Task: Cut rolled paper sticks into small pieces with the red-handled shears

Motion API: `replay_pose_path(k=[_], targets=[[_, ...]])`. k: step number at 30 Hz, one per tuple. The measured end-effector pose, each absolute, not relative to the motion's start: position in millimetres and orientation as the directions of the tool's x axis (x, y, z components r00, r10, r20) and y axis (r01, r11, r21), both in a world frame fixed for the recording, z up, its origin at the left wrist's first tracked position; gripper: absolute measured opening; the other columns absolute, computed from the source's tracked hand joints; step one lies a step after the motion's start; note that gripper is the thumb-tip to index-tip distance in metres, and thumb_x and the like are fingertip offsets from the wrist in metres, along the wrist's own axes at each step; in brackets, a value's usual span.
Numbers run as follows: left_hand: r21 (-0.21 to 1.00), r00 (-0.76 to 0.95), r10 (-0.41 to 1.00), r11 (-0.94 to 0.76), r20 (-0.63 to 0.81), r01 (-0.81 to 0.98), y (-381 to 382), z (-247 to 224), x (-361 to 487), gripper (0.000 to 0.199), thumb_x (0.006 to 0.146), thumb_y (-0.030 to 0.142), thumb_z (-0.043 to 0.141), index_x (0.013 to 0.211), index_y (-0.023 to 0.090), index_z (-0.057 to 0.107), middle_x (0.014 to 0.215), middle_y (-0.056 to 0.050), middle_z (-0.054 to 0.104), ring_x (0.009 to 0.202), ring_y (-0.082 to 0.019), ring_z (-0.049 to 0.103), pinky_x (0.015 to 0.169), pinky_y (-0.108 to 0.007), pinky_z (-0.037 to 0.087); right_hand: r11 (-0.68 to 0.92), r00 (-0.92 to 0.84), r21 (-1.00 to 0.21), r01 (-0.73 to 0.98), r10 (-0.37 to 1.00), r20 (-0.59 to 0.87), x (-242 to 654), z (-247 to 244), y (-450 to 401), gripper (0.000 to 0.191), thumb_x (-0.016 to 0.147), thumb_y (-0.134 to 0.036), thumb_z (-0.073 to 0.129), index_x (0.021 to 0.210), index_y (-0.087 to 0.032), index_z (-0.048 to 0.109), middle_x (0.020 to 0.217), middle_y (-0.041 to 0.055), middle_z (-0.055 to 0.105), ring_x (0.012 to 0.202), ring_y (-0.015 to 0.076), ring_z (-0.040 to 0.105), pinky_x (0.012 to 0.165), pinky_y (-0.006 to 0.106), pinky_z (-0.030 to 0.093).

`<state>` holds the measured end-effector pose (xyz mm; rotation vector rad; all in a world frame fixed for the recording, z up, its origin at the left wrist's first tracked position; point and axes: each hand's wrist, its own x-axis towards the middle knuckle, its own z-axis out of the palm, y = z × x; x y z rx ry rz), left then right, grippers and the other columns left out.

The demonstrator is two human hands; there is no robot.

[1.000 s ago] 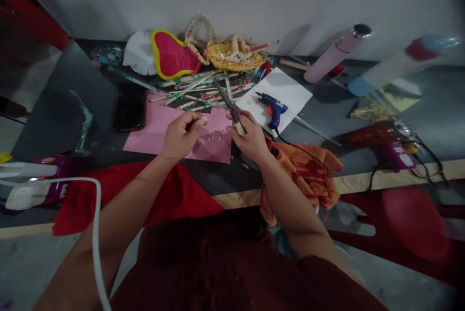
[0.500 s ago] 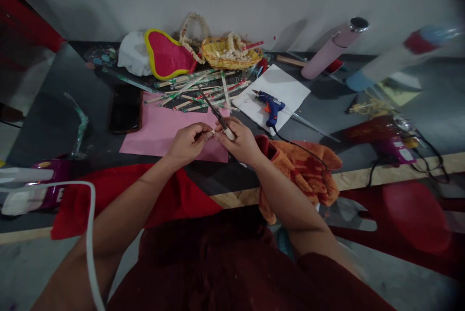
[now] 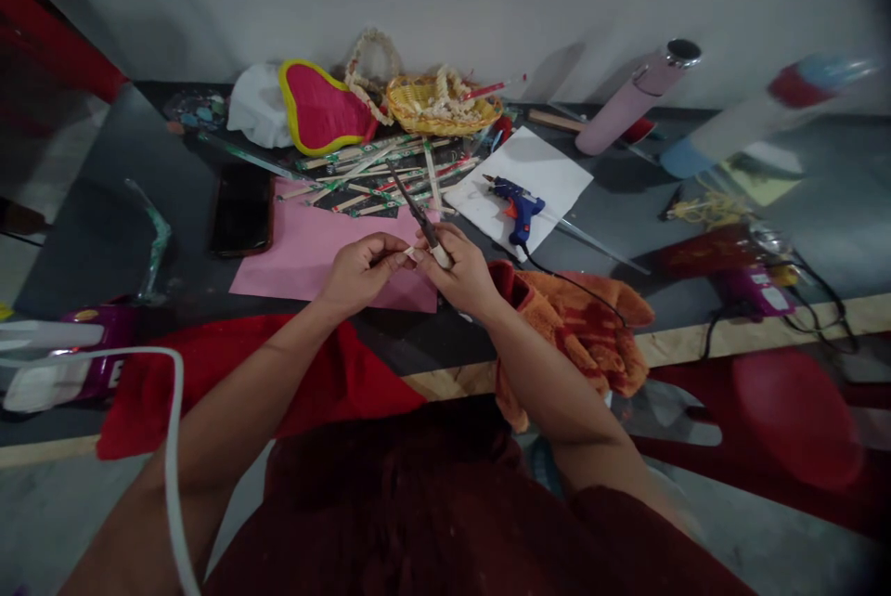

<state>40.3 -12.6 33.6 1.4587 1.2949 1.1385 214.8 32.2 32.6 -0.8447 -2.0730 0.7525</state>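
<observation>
Over the pink sheet [image 3: 285,252], my left hand [image 3: 362,273] pinches a small pale piece [image 3: 409,252] between thumb and finger. My right hand [image 3: 456,269] meets it from the right, its fingertips at the same piece. A dark pointed tool with a white handle [image 3: 419,215], which looks like scissors, is held in my right hand, its tip up and to the left. Beyond the hands lie several wrapped sticks [image 3: 362,178]. A blue glue gun [image 3: 519,206] rests on a white sheet [image 3: 553,171] to the right.
A yellow basket [image 3: 445,118], a pink and yellow shape [image 3: 320,109] and a pink bottle [image 3: 626,104] stand at the back. A phone [image 3: 242,211] lies at left. Red cloth [image 3: 278,373] and an orange towel [image 3: 585,322] lie along the front edge.
The hands stay together in nearly the same place. The small pale piece shows slightly more between the fingertips, and the dark tool has shifted very slightly.
</observation>
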Motion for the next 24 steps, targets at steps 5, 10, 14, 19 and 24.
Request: replay_pose_path(k=[5, 10, 14, 19, 24], targets=[[0.969, 0.024, 0.994, -0.107, 0.105, 0.224, -11.7, 29.1, 40.9, 0.014, 0.081, 0.03, 0.061, 0.086, 0.017, 0.063, 0.08, -0.005, 0.072, 0.064, -0.013, 0.064, 0.056, -0.023, 0.05, 0.606, -0.481, -0.735, 0.305, 0.764, 0.43, 214.5, 32.0, 31.3, 0.014, 0.088, -0.032, 0.053, 0.09, -0.021, 0.061, 0.1, 0.0079, 0.065, 0.102, 0.0205, 0.059, 0.091, 0.038, 0.048], [0.959, 0.01, 0.99, -0.135, 0.137, 0.249, -11.9, 28.0, 40.9, 0.017, 0.08, 0.033, 0.062, 0.085, 0.017, 0.064, 0.078, -0.005, 0.071, 0.063, -0.013, 0.063, 0.055, -0.024, 0.049, 0.616, -0.472, -0.737, 0.277, 0.756, 0.454, 214.2, 33.0, 31.0, 0.012, 0.088, -0.029, 0.054, 0.089, -0.02, 0.06, 0.098, 0.0077, 0.065, 0.1, 0.0191, 0.059, 0.09, 0.036, 0.048], [0.96, 0.009, 0.989, -0.147, 0.149, 0.239, -12.2, 28.2, 41.4, 0.019, 0.081, 0.036, 0.062, 0.084, 0.017, 0.063, 0.08, -0.005, 0.071, 0.065, -0.013, 0.063, 0.056, -0.023, 0.048, 0.613, -0.468, -0.74, 0.276, 0.758, 0.454, 214.0, 33.3, 30.9, 0.012, 0.088, -0.03, 0.053, 0.088, -0.02, 0.06, 0.098, 0.0078, 0.065, 0.101, 0.0194, 0.058, 0.09, 0.036, 0.048], [0.962, -0.018, 0.988, -0.145, 0.154, 0.229, -12.7, 27.5, 43.7, 0.023, 0.078, 0.039, 0.065, 0.083, 0.016, 0.062, 0.08, -0.005, 0.07, 0.064, -0.013, 0.063, 0.054, -0.022, 0.048, 0.6, -0.466, -0.738, 0.307, 0.771, 0.434, 213.9, 32.7, 30.6, 0.012, 0.088, -0.03, 0.053, 0.088, -0.021, 0.06, 0.098, 0.0075, 0.064, 0.102, 0.0192, 0.058, 0.091, 0.036, 0.048], [0.956, -0.05, 0.985, -0.15, 0.168, 0.254, -13.9, 25.6, 45.9, 0.02, 0.078, 0.036, 0.064, 0.082, 0.016, 0.062, 0.078, -0.003, 0.07, 0.063, -0.012, 0.063, 0.055, -0.021, 0.048, 0.616, -0.461, -0.741, 0.267, 0.757, 0.463, 213.5, 32.0, 30.1, 0.012, 0.089, -0.029, 0.052, 0.089, -0.02, 0.059, 0.098, 0.0083, 0.063, 0.1, 0.0189, 0.058, 0.09, 0.035, 0.048]])
